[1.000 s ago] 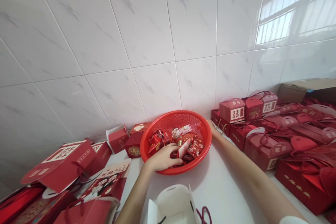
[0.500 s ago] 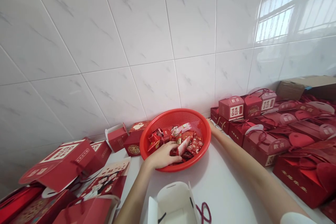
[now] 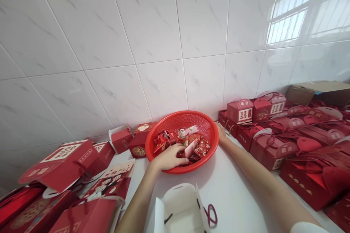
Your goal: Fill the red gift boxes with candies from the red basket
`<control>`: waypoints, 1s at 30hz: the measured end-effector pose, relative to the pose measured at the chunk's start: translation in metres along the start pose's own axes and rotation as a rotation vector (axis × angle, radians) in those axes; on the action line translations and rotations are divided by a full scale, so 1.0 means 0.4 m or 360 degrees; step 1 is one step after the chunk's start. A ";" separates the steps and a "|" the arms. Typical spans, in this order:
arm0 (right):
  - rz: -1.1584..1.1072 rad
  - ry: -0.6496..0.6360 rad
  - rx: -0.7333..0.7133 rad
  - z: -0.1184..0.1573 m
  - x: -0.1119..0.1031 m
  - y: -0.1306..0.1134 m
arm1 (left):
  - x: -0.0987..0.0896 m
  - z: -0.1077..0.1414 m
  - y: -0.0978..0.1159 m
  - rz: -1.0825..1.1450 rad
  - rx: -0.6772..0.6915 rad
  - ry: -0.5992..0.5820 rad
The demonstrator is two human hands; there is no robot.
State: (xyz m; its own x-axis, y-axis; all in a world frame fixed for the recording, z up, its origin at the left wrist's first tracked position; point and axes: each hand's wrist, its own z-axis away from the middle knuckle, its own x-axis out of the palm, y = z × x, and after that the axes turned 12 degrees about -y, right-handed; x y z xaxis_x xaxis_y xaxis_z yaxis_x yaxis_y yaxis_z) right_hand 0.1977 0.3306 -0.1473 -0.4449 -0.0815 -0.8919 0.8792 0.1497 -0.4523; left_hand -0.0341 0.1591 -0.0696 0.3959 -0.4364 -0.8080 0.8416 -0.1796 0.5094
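A red plastic colander basket [image 3: 153, 154] stands against the tiled wall with wrapped candies [image 3: 202, 147] inside. My left hand [image 3: 170, 157] reaches over its near rim, thumb and fingers apart on the candies, around a pale pink-and-white packet [image 3: 190, 147]. Its fingertips are partly hidden among the wrappers. At the basket's right side is my right hand [image 3: 221, 133], close against the rim; its fingers are mostly hidden. Nearer to me sits an open white-lined box [image 3: 183, 222], its flaps up. A dark red cord [image 3: 211, 215] loops out beside it.
Red gift boxes [image 3: 276, 149] crowd the right side in rows, some stacked. More red boxes [image 3: 64, 164] lie piled on the left, and a small open one [image 3: 120, 138] stands left of the basket. A cardboard carton [image 3: 300, 94] sits at the far right.
The view has shifted slightly. My left hand stays in the basket among the candies with little movement, and my right hand remains at the basket's right side.
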 end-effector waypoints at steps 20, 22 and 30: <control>-0.1650 -0.0029 -0.0710 0.080 -0.224 -0.177 | 0.005 0.002 0.006 -0.0145 0.0001 0.0011; -0.1683 -0.0121 -0.0738 0.098 -0.208 -0.201 | 0.007 0.006 0.009 -0.0150 -0.0002 0.0031; -0.1714 -0.0298 -0.0727 0.121 -0.141 -0.223 | 0.009 0.010 0.014 -0.0168 -0.0002 0.0070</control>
State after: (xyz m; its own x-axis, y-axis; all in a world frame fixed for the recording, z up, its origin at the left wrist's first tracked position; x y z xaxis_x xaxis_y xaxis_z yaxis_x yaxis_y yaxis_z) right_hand 0.1525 0.2743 -0.0566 -0.8535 -0.5183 -0.0530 -0.0922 0.2505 -0.9637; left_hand -0.0294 0.1530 -0.0686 0.3208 -0.3762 -0.8693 0.8798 -0.2215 0.4205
